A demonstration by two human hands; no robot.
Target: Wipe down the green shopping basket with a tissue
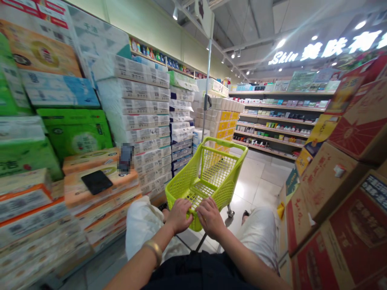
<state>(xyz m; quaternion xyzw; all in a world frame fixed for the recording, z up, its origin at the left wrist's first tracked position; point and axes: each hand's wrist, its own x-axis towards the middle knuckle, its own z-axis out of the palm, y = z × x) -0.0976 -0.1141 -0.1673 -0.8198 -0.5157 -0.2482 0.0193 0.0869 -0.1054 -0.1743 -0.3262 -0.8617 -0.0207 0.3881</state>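
Observation:
A lime-green shopping cart (208,169) with an empty mesh basket stands in the aisle right in front of me. My left hand (179,214) is wrapped over the near rim of the cart, a gold bangle on its wrist. My right hand (209,216) grips the same rim just to the right of it. A thin metal pole (207,84) rises from the cart's far side. My knees in light trousers show on either side of the cart's near end.
Stacked packs of tissue paper (136,117) wall the left side, with a black phone-like object (96,182) lying on an orange pack. Red and brown cardboard boxes (341,193) line the right. Product shelves (272,129) stand at the aisle's far end across the tiled floor (260,181).

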